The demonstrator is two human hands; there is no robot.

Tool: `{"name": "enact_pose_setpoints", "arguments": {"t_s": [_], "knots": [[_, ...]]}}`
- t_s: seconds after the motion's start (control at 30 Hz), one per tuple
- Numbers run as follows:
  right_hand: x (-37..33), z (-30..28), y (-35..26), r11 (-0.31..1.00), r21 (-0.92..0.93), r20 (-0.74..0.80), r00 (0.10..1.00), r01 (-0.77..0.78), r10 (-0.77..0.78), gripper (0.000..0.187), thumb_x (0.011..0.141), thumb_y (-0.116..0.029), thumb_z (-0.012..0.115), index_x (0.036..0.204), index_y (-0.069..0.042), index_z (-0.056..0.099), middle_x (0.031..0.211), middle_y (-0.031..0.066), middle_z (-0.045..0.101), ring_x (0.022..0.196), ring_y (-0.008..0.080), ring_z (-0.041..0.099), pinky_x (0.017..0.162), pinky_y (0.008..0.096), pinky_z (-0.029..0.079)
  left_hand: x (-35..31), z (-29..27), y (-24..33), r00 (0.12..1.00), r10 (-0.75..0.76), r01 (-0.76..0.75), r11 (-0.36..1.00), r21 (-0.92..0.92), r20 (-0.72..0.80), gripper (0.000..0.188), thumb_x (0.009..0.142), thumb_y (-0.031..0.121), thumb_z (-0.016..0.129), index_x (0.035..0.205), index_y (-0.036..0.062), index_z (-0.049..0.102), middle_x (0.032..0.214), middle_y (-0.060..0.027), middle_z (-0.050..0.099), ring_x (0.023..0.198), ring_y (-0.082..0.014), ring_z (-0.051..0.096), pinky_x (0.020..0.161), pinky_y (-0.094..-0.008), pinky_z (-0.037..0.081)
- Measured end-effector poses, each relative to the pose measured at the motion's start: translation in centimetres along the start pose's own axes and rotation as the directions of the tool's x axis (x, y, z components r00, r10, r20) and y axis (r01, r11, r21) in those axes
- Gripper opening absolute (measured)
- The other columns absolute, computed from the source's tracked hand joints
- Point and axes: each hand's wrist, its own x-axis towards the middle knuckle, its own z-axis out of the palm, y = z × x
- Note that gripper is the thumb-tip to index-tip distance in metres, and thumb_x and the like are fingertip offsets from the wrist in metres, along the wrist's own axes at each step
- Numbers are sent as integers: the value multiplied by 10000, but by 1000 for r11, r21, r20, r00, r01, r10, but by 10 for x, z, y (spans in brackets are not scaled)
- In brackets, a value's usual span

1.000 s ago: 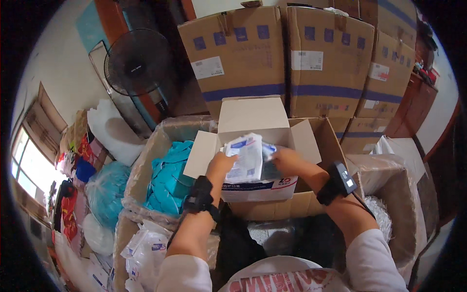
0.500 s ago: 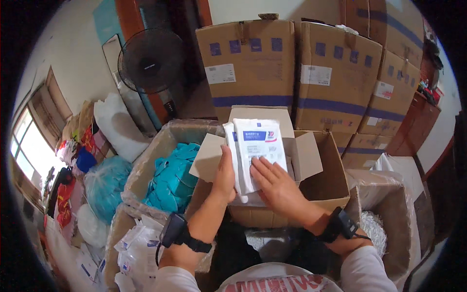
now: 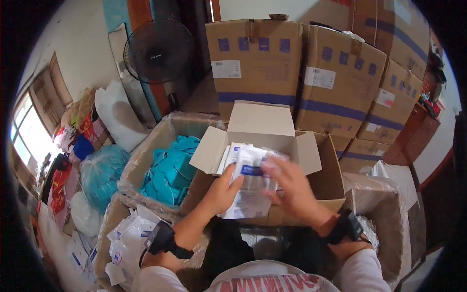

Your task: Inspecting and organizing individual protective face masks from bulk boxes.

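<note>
My left hand (image 3: 221, 192) grips the left edge of flat white packets (image 3: 247, 199) with blue print, thumb on top. The front one looks like a shiny, partly see-through plastic pouch, tilted toward me. My right hand (image 3: 294, 187) is at the packets' right side, its fingers smeared by motion, so I cannot tell whether they touch. Just beyond stands a small carton (image 3: 260, 119) with its flaps spread and pale inside. More white packets (image 3: 224, 158) show at its left edge; the rest of its inside is hidden by my hands and the pouch.
A larger brown box (image 3: 331, 180) surrounds the small carton. Left are a lined box (image 3: 134, 180) of teal pieces (image 3: 170, 170) and a box of loose white pouches (image 3: 131, 238). Another box (image 3: 384, 199) with silvery material stands right. Tall cartons (image 3: 258, 63) and a fan (image 3: 156, 53) stand behind.
The packets have come down toward me and tilted, with a shiny pouch now in front. My right hand has lifted from the packet's face to its right side. The view has shifted slightly.
</note>
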Motion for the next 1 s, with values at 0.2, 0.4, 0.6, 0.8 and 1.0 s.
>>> {"name": "enact_pose_setpoints", "arguments": {"t_s": [0.2,0.4,0.6,0.8,1.0], "knots": [[12,-10,-4,797,427,231,904,-427,360,270,860,-269,520,894,-2,532,677,190,549,615,322,553,560,363,431,-22,-11,43,972,-81,54,990,130,220,456,863,288,505,1229,32,412,1056,-230,553,980,-333,555,807,-355,431],[-19,21,-15,767,414,87,860,-490,503,250,880,-240,489,792,-6,475,612,189,475,521,284,472,502,356,375,-21,-11,55,979,179,-201,846,493,93,334,839,295,512,1094,80,528,946,-150,602,885,-319,569,703,-393,459],[-46,34,-23,548,654,361,852,-521,380,228,874,-251,502,861,-24,511,659,172,511,578,287,487,545,337,404,-35,-9,42,933,110,-313,717,623,341,158,839,238,473,828,91,529,744,-73,586,744,-291,573,609,-432,431],[-34,15,-23,920,273,771,635,-281,-35,368,855,-414,474,852,-62,578,726,177,585,686,368,560,588,430,433,-56,6,36,774,-16,-420,736,532,633,165,858,235,450,810,95,522,726,-101,565,723,-308,559,610,-425,425],[-63,35,-33,956,244,676,736,-164,-46,281,832,-341,509,791,-73,585,661,166,566,628,349,556,543,420,436,-79,17,5,804,-147,-30,957,288,575,209,885,220,428,836,39,522,730,-139,566,720,-304,564,612,-389,425]]}}
